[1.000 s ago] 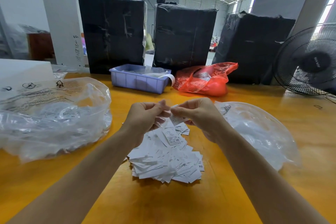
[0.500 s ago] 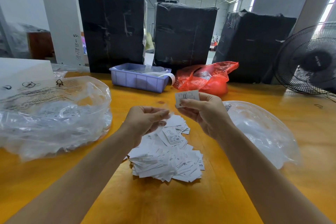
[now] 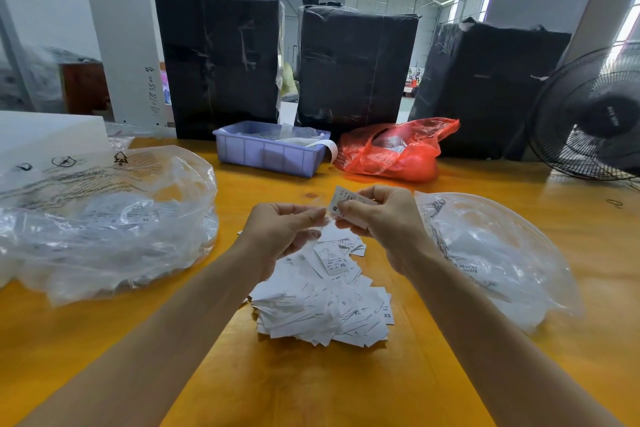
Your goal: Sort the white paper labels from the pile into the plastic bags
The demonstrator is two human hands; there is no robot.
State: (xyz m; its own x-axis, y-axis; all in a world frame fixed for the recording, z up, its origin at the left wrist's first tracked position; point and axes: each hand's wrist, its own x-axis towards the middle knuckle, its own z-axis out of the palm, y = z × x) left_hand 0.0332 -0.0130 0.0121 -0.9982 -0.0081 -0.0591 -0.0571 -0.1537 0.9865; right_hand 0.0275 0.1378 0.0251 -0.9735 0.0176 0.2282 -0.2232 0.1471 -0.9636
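A pile of white paper labels (image 3: 325, 305) printed with sizes such as XS, S and XL lies on the yellow table in front of me. Above it my right hand (image 3: 384, 222) pinches a small stack of labels (image 3: 341, 199) between thumb and fingers. My left hand (image 3: 280, 229) is beside it, fingertips curled toward the stack's left edge and touching or nearly touching it. A large clear plastic bag (image 3: 104, 218) holding labels sits to the left. Another clear plastic bag (image 3: 491, 253) lies to the right.
A blue plastic bin (image 3: 270, 152) and a red plastic bag (image 3: 398, 152) stand at the back of the yellow table (image 3: 346, 385). Three black wrapped bales rise behind them. A black fan (image 3: 588, 118) is at the right, a white box (image 3: 48, 135) at the far left.
My right hand, which had lifted a label up and away, has come back down toward my left hand. The two hands meet again at the held labels above the pile.
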